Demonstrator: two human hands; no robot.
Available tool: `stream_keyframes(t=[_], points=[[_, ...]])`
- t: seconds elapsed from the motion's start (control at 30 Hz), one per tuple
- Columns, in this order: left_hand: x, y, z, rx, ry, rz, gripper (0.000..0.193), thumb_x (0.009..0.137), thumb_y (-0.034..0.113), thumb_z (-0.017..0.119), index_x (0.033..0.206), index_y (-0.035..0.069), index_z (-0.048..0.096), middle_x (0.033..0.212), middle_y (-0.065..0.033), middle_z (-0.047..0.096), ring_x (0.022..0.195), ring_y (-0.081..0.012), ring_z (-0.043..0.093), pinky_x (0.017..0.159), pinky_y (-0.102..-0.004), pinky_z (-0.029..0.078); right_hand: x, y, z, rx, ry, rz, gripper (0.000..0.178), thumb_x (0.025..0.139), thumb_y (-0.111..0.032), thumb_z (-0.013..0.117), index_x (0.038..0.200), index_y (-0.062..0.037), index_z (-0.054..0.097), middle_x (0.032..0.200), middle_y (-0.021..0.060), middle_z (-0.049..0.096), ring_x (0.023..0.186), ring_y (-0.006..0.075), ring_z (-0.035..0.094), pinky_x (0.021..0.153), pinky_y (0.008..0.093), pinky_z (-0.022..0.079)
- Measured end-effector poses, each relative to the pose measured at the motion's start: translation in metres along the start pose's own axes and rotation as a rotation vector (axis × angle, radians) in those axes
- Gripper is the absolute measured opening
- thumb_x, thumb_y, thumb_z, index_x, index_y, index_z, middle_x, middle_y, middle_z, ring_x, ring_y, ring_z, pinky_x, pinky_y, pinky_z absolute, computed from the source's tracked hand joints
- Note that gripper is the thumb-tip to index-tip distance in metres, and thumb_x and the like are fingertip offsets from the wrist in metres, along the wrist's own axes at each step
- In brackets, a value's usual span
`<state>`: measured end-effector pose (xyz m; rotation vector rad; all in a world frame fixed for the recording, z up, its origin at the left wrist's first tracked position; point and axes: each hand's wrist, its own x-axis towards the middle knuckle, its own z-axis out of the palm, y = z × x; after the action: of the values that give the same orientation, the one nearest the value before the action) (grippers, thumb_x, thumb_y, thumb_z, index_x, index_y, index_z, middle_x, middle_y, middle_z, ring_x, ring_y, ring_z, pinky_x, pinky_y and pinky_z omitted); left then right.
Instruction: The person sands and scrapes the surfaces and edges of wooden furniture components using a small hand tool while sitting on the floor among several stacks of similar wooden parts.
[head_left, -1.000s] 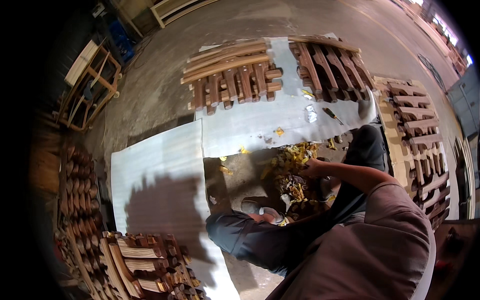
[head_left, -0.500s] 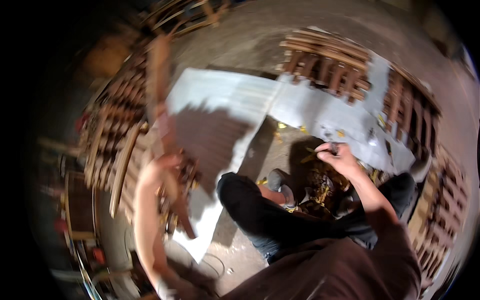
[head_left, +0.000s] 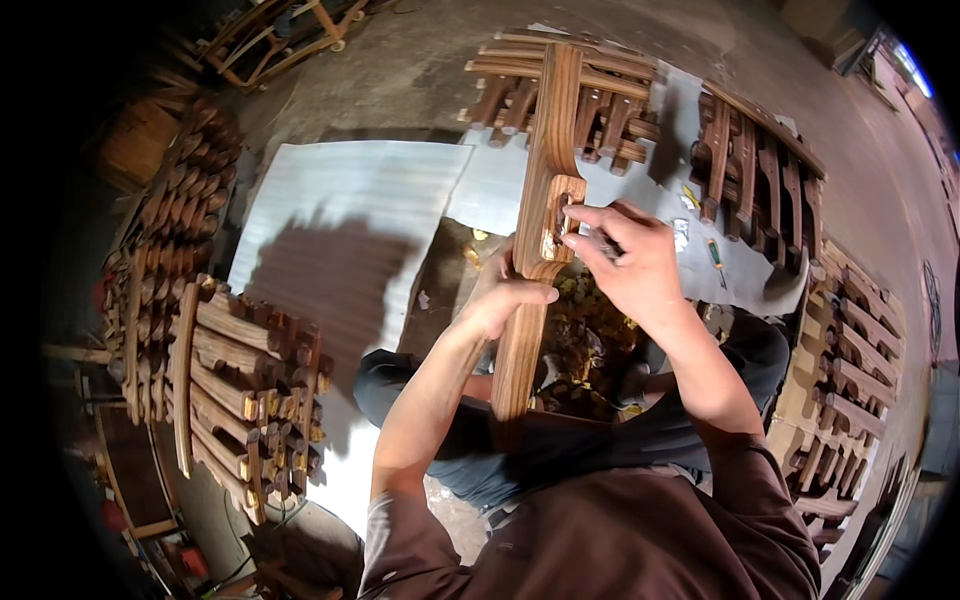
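Note:
A long, shaped brown wooden piece (head_left: 548,130), like a furniture leg with striped grain, stands upright in front of me above my lap. My left hand (head_left: 500,292) is wrapped round its lower middle, the thumb across the front. At the squared block on its right side, a slot is cut into the wood. There my right hand (head_left: 630,245) is closed in a pinch, thumb and forefinger at the slot. Something small and dark shows under those fingers, too hidden to name.
Stacked wooden pieces lie at the left (head_left: 230,390), far middle (head_left: 500,100) and far right (head_left: 765,180); more rest on cardboard (head_left: 790,400) at the right. White sheeting (head_left: 330,180) covers part of the floor. A screwdriver (head_left: 716,262) lies on it. Yellow scraps (head_left: 590,340) litter the floor between my legs.
My left hand has brought the wooden piece from the left to the middle, before me. The right hand has moved up and left to the slot. The view has turned.

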<state>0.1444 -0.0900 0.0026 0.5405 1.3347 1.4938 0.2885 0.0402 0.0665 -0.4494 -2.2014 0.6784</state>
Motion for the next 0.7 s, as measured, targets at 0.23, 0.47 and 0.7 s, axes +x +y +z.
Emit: stream_keyframes(t=[0.23,0.47,0.7], points=[[0.008,-0.023,0.004,0.215,0.113,0.146,0.072,0.063,0.003,0.078,0.128,-0.004,0.047,0.106,-0.0116,0.064,0.095,-0.0217,0.063,0.085,-0.0343,0.053,-0.001,0.019,0.017,-0.197,-0.097,0.084,0.027,0.069,-0.010,0.077,0.096,-0.0070,0.073,0.075,0.0104,0.066,0.068,0.0306,0.066,0.061,0.0381,0.054],[0.023,-0.045,-0.003,0.489,0.206,0.202,0.066,0.061,0.003,0.077,0.121,-0.004,0.049,0.104,-0.0122,0.065,0.091,-0.0209,0.063,0.084,-0.0328,0.052,-0.004,0.043,0.033,-0.142,-0.076,0.101,0.015,0.073,-0.005,0.072,0.087,0.0002,0.071,0.071,0.0141,0.065,0.058,0.0290,0.063,0.056,0.0343,0.050],[0.034,-0.047,-0.008,0.149,0.125,0.061,0.071,0.061,-0.004,0.076,0.127,-0.004,0.049,0.106,-0.0109,0.064,0.094,-0.0217,0.063,0.081,-0.0338,0.054,0.000,0.046,0.044,0.007,0.009,0.236,0.010,0.071,-0.003,0.071,0.080,-0.0007,0.068,0.069,0.0158,0.065,0.060,0.0313,0.065,0.056,0.0364,0.050]])
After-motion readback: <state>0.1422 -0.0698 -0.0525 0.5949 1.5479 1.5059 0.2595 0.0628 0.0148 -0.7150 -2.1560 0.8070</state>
